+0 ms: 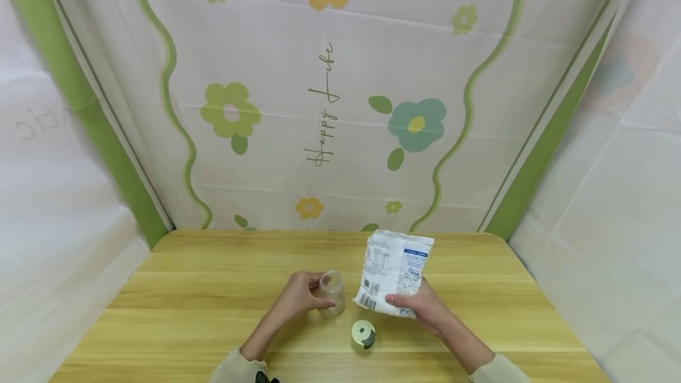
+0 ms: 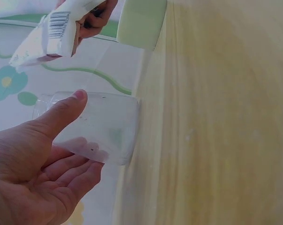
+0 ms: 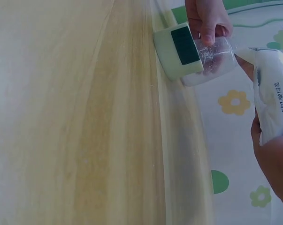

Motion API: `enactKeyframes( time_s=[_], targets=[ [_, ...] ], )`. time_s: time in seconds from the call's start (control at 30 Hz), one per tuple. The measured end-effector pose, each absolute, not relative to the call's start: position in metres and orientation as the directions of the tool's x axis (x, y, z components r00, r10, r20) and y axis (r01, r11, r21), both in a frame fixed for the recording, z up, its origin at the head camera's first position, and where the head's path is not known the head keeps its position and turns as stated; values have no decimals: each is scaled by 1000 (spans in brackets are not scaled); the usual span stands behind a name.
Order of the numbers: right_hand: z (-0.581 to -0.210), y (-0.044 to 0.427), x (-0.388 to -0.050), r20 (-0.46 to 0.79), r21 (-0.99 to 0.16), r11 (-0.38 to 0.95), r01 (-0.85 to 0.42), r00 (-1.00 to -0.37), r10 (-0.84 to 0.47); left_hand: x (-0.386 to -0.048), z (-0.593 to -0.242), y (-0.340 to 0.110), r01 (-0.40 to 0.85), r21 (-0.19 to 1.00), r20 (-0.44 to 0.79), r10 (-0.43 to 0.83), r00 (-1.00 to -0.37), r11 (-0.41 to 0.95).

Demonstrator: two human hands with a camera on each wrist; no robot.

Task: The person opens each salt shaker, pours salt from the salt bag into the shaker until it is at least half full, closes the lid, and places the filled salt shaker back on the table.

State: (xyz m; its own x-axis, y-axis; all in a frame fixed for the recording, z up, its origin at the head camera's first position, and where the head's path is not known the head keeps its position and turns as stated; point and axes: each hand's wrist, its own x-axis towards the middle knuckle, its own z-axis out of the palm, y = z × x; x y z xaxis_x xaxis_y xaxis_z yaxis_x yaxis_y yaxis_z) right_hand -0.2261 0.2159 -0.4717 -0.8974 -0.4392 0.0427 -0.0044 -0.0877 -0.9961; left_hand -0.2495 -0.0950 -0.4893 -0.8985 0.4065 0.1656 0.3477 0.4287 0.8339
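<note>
My left hand [image 1: 299, 295] holds a clear, upright jar [image 1: 332, 299] on the table, thumb on one side and fingers on the other. In the left wrist view, the see-through jar [image 2: 96, 126] has a narrower neck and a few small specks on its wall. My right hand [image 1: 424, 306] grips a white printed packet [image 1: 396, 270] by its lower part, thumb across the front. The packet is raised just right of the jar, slightly tilted; in the right wrist view, one corner of the packet [image 3: 271, 89] appears near the jar's mouth. Its contents are hidden.
A short, round, pale green lid-like piece [image 1: 363, 336] with a dark patch stands on the table in front of the jar, between both hands. Behind the wooden table [image 1: 213, 265] hangs a flowered white cloth [image 1: 287, 135], with more cloth at both sides.
</note>
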Motion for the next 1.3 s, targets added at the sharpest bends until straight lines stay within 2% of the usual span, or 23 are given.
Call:
enactKeyframes(
  time_s=[0.3,0.63,1.07,1.3],
  targets=[
    [-467,211,-220,113,-989,-135,-59,-890,-442,-250,-489,-94,348,827,164,401,-901,442],
    [-456,207,-224,81,-997,-24,-77,-933,-351,-251,-487,-94,351,818,168,393,-904,456],
    [-451,212,-232,115,-981,91,-169,-897,-426,-249,-489,-87,403,790,234,379,-895,463],
    [-452,215,-238,130,-970,123,-210,-875,-466,-250,-490,-83,388,789,223,367,-903,476]
  ],
)
